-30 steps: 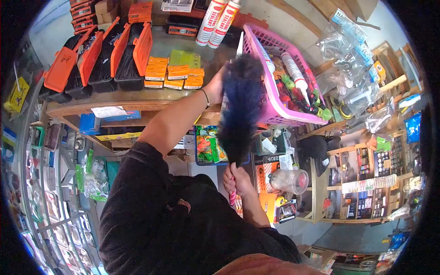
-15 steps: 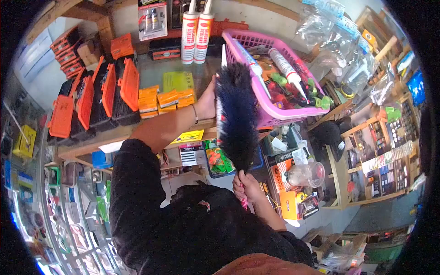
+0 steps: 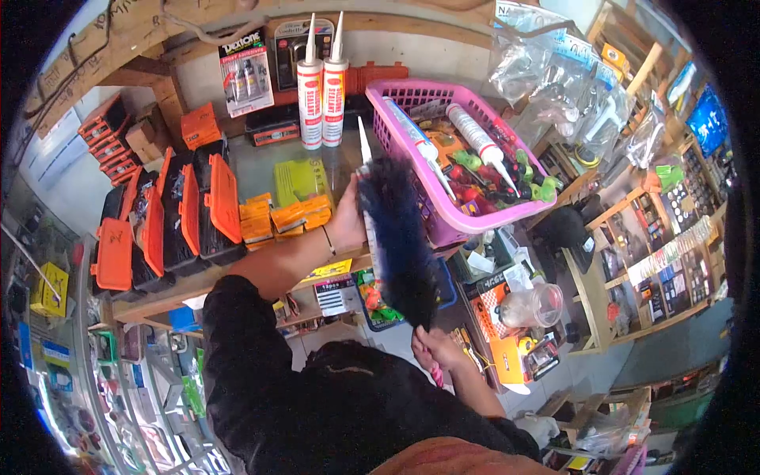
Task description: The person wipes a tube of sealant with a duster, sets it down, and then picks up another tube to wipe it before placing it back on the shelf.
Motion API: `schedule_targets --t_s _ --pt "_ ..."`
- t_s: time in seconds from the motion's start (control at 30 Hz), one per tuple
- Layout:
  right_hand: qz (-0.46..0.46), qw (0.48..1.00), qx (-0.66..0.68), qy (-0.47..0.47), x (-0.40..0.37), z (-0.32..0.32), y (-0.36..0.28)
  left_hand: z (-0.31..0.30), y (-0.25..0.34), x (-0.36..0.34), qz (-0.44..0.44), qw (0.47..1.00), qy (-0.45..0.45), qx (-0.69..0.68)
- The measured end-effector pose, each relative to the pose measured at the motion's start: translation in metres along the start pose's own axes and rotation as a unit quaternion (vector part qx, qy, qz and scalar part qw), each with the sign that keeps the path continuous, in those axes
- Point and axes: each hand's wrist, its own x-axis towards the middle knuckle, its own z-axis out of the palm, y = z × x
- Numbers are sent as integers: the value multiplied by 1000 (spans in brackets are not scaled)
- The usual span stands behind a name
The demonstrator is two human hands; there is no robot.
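A dark, fluffy duster [image 3: 398,237] stands in front of me, its pink handle at the bottom in my right hand [image 3: 439,350], whose fingers are wrapped round it. My left hand [image 3: 347,225] holds a sealant tube [image 3: 370,229] upright, its white nozzle pointing up; the duster bristles lie against the tube and hide much of it. Two more sealant tubes [image 3: 322,103] stand side by side on the glass shelf behind. Right of the duster is a pink basket [image 3: 495,218] holding tubes and red and green items.
Open black cases with orange lids [image 3: 226,198] line the shelf at left, beside small orange boxes [image 3: 301,214] and a green-yellow pack [image 3: 301,181]. Bagged goods [image 3: 554,79] hang at upper right. A clear plastic jar [image 3: 542,305] sits below the basket.
The view has tilted up, so the shelf and its goods appear lower. The duster's top has shifted slightly left. Both hands keep their holds.
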Motion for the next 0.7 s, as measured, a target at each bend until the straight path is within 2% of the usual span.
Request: schedule_targets --t_s 0.07,0.13,0.17,0.27,0.3,0.33,0.4,0.47,0.53,0.57,0.6,0.63,0.7 --pt "8 999 32 -12 1 0 10 2 2 -2 1 1000 -21 15" --pt "-30 995 83 37 2 4 17 6 1 -6 -11 1000 1 12" --pt "-38 992 123 17 2 10 18 1 2 -5 6 999 -30 31" --pt "-2 995 99 -15 3 20 26 -4 2 -5 -14 1000 -17 15" --pt "-8 994 105 -19 3 21 31 -5 4 -6 -23 994 -107 5" --pt "-8 994 105 -18 3 21 31 -4 4 -6 -22 994 -107 4" --pt "-59 991 117 1 3 21 30 2 2 -6 21 999 -9 26" --pt "-68 987 145 19 5 25 31 -6 3 -4 1 999 17 42" --pt "-42 995 95 -5 4 27 32 16 3 -17 -24 999 -31 10" --pt "-9 997 77 -19 3 27 33 -14 3 -6 -63 996 -50 -42" --pt "-24 998 56 -30 2 28 33 -95 -3 24 -155 964 -123 -176" --pt "-32 997 65 -17 1 28 34 -79 3 20 -151 965 -127 -172" --pt "-42 996 74 -2 0 30 30 -12 7 -5 -69 996 -32 -52"
